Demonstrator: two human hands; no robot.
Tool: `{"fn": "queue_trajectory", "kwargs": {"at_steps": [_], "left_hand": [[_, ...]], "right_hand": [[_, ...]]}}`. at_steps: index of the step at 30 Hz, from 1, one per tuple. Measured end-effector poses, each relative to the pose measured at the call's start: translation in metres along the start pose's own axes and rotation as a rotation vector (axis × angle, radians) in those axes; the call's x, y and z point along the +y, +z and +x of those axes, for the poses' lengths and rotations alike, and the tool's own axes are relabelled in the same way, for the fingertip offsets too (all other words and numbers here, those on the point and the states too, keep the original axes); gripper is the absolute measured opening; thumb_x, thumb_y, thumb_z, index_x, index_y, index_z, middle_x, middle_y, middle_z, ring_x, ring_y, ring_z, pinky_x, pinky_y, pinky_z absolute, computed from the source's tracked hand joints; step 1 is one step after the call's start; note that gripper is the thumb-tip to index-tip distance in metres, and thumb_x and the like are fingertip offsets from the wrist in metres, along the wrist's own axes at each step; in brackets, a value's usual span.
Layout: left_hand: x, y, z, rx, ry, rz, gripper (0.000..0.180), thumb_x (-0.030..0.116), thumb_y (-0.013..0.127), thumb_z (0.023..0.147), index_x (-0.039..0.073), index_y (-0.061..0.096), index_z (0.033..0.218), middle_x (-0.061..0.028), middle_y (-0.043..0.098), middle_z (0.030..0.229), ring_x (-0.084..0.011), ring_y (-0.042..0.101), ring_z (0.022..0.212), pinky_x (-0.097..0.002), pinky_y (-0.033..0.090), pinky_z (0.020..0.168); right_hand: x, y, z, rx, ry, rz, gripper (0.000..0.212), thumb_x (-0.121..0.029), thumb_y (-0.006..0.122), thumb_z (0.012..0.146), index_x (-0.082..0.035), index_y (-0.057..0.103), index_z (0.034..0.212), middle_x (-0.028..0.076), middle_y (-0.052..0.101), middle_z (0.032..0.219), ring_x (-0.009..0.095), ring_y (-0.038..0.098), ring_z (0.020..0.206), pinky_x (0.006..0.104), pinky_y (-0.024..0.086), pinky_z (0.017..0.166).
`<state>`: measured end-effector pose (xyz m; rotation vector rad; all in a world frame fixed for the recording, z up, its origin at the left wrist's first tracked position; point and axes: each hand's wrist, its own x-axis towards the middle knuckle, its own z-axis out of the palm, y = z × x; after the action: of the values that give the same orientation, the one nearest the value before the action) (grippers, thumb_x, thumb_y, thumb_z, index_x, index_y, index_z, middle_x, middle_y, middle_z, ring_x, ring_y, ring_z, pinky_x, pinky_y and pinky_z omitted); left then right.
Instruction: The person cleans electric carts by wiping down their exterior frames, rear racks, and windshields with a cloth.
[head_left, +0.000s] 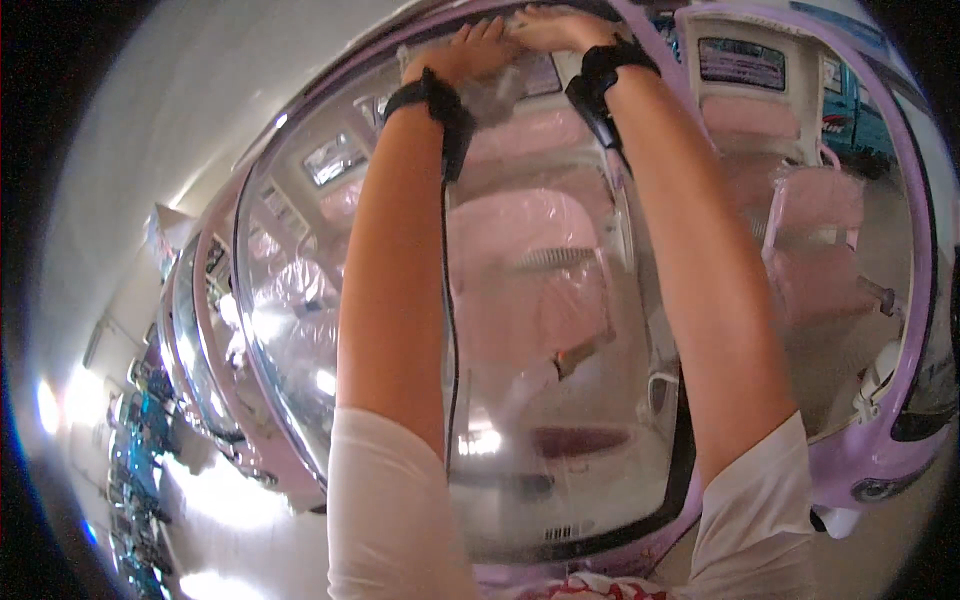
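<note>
Both my arms stretch up to the top edge of a windshield point(520, 390) on a small lilac vehicle. My left hand point(455, 55) lies flat against the upper glass, its fingers spread and pointing away. Beside it, my right hand point(555, 28) rests on the dark upper border, fingers stretched out and nearly touching the left hand. Just below them is a pale, crumpled-looking patch point(495, 98); whether it is cloth, film or a reflection I cannot tell. Black bands with small boxes sit on both wrists. Neither hand visibly grips anything.
Behind the glass are pink seats point(530, 230) in clear plastic wrap. At right is the vehicle's open side with another pink seat point(818, 215) and a lilac frame point(912, 250). More similar vehicles point(205, 350) stand in a row at left, past which are teal and dark machines point(135, 480).
</note>
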<state>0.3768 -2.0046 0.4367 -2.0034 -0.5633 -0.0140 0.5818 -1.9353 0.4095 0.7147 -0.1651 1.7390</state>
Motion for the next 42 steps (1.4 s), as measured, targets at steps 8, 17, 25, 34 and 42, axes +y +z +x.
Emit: {"fn": "queue_trajectory", "kwargs": {"at_steps": [8, 17, 25, 34, 42], "left_hand": [[0.030, 0.010, -0.034, 0.120, -0.217, -0.370, 0.069, 0.056, 0.031, 0.082, 0.013, 0.017, 0.135, -0.0095, 0.014, 0.141, -0.0292, 0.011, 0.130, -0.0438, 0.010, 0.104], [0.146, -0.090, -0.096, 0.223, -0.151, -0.743, 0.067, 0.050, 0.037, 0.081, 0.011, 0.023, 0.134, -0.0118, 0.013, 0.141, -0.0300, 0.008, 0.130, -0.0453, 0.006, 0.104], [0.249, -0.073, -0.166, 0.324, 0.028, -0.786, 0.068, 0.047, 0.048, 0.076, 0.008, 0.031, 0.130, -0.0129, 0.022, 0.138, -0.0308, 0.014, 0.129, -0.0457, 0.012, 0.103], [0.455, -0.089, -0.295, 0.371, 0.025, -0.882, 0.057, 0.029, 0.049, 0.078, 0.011, 0.033, 0.129, -0.0049, 0.025, 0.137, -0.0256, 0.019, 0.127, -0.0389, 0.018, 0.104], [0.452, -0.062, -0.386, 0.233, 0.040, -1.339, 0.068, 0.021, 0.052, 0.076, 0.012, 0.019, 0.135, -0.0068, 0.017, 0.140, -0.0226, 0.012, 0.130, -0.0345, 0.017, 0.105]], "right_hand": [[0.024, -0.025, -0.067, 0.336, 0.672, 1.118, 0.038, -0.026, 0.039, 0.087, -0.002, 0.041, 0.116, 0.013, 0.043, 0.118, 0.026, 0.040, 0.111, 0.0381, 0.031, 0.094], [0.107, 0.011, -0.298, -0.196, 0.436, 2.710, 0.047, -0.030, 0.032, 0.089, -0.005, 0.033, 0.128, 0.014, 0.017, 0.139, 0.028, 0.012, 0.129, 0.0400, 0.008, 0.104], [0.166, -0.070, -0.420, -0.074, 0.719, 2.547, 0.049, -0.030, 0.035, 0.089, -0.004, 0.026, 0.130, 0.014, 0.022, 0.137, 0.029, 0.019, 0.127, 0.0387, 0.013, 0.104], [0.232, -0.192, -0.627, -0.723, 0.360, 2.590, 0.079, -0.037, 0.048, 0.082, -0.002, 0.001, 0.135, 0.018, 0.000, 0.140, 0.031, -0.001, 0.130, 0.0425, 0.003, 0.104], [0.254, -0.221, -0.636, -0.307, 0.207, 2.833, 0.080, -0.041, 0.050, 0.081, -0.003, 0.004, 0.134, 0.022, 0.007, 0.138, 0.039, 0.005, 0.127, 0.0475, 0.007, 0.103]]}}
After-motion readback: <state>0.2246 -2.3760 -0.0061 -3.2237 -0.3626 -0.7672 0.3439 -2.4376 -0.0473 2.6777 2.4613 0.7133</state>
